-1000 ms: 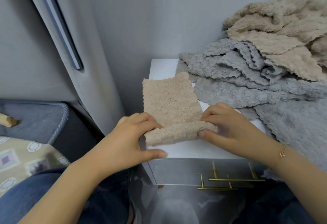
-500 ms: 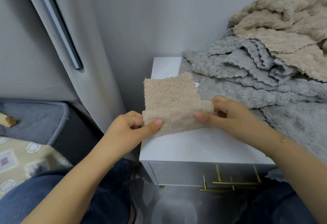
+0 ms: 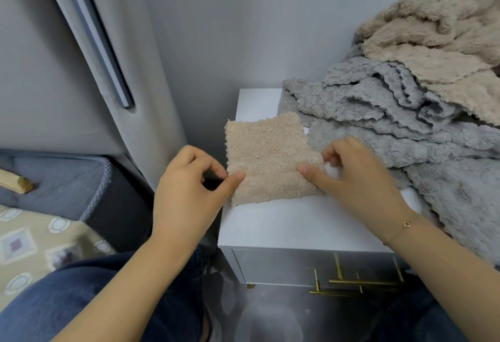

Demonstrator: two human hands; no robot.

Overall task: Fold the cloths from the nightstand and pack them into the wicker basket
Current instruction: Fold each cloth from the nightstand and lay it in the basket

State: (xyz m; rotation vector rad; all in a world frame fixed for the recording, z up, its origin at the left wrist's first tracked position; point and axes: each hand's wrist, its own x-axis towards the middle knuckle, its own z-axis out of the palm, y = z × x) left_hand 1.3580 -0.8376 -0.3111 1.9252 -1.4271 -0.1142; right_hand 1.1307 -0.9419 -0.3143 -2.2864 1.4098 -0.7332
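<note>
Beige cloth [image 3: 267, 157], on the nightstand [image 3: 292, 222] — your left hand [image 3: 186, 193] and right hand [image 3: 357, 179] each pinch an end of its near edge, now carried up and over since a second ago — fold under way; basket unseen.

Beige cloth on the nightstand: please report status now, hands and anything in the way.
Left hand and right hand pinch the beige cloth, half folded on the nightstand. Unfolded cloth pile crowds right side. Basket not in view.
</note>
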